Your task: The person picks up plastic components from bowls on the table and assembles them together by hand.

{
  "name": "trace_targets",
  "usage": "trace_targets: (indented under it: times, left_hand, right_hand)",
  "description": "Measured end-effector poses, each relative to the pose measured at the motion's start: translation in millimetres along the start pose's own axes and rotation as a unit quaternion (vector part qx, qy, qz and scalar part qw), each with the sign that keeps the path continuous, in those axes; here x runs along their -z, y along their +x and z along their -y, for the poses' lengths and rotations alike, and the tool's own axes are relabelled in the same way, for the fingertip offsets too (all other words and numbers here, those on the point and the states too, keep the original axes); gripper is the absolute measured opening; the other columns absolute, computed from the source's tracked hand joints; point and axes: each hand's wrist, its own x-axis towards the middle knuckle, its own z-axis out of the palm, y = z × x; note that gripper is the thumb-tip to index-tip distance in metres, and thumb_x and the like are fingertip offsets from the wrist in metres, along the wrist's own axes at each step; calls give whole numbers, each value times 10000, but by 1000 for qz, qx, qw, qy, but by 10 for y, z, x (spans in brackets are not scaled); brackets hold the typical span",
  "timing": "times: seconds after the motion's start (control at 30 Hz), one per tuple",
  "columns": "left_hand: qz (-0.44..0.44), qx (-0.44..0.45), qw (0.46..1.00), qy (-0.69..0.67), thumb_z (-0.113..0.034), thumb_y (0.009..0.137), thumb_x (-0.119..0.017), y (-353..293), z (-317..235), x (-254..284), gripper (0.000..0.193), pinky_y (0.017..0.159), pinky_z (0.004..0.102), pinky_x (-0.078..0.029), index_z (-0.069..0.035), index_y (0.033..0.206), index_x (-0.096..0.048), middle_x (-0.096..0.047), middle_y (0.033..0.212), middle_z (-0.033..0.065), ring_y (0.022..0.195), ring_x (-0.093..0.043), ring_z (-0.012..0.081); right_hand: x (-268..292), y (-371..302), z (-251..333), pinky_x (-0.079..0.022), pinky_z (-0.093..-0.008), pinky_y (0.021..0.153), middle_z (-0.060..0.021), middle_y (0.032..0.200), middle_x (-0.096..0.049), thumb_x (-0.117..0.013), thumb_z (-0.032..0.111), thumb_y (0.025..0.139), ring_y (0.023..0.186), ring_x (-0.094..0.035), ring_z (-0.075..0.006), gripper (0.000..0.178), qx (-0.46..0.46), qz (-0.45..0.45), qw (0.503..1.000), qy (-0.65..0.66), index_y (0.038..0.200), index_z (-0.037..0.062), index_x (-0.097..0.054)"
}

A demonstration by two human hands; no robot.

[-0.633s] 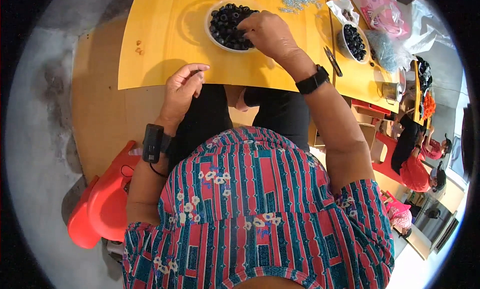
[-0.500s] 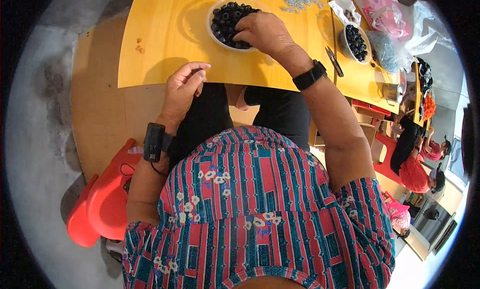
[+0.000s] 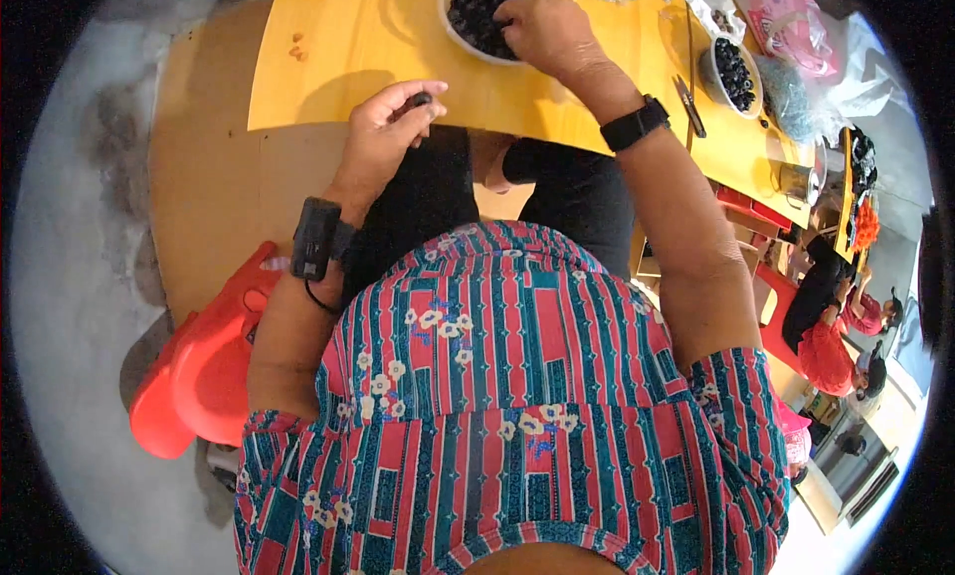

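A yellow table (image 3: 348, 28) on grey floor (image 3: 75, 406); red chair (image 3: 219, 366) left, people (image 3: 828, 356) in red far right. The left hand (image 3: 381, 122) pinches a dark bead (image 3: 422, 98) at the near edge; the right hand (image 3: 549, 36) reaches into a bowl (image 3: 451, 34) of black beads (image 3: 476, 6), grasp unclear.

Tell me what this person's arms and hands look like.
Left hand and right hand are gloveless. The left wrist carries a boxy black device on a dark band, with a thin black cable; the right wrist wears a wide black strap. Short sleeves are red, teal and cream-flowered.
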Motion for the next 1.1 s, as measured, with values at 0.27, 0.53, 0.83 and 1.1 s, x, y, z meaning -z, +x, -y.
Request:
trace_targets:
  times: [0.27,0.53,0.83,1.1]
  left_hand:
    - [25,-10,999,-28,-51,843,-552,85,-177,-89,241,526,161,-377,8,1075,-583,-599,804,12,588,-453,28]
    - [45,-6,999,-14,-39,852,-527,215,-190,-266,251,521,166,-376,16,1094,-565,-588,800,21,586,-451,35]
    - [70,23,997,-35,-22,846,-530,214,-22,-373,229,533,172,-387,2,1069,-581,-588,785,6,591,-458,35]
    - [62,31,996,-54,-34,853,-538,148,-39,-308,227,538,174,-388,14,1072,-571,-586,781,20,593,-462,44]
  right_hand:
    - [-1,-35,-121,-491,-417,712,-128,766,-623,-550,153,718,766,-598,-319,164,40,-11,999,7,813,105,-675]
    - [64,55,-86,-490,-407,719,-115,774,-643,-638,190,670,770,-618,-303,149,-5,58,998,1,797,116,-668]
    - [128,-29,-51,-472,-414,701,-116,785,-633,-605,125,672,775,-599,-312,147,-14,13,998,53,808,100,-655]
    - [481,-432,-163,-471,-285,694,-62,731,-599,-556,182,851,683,-565,-166,161,-131,-184,780,584,875,54,-651]
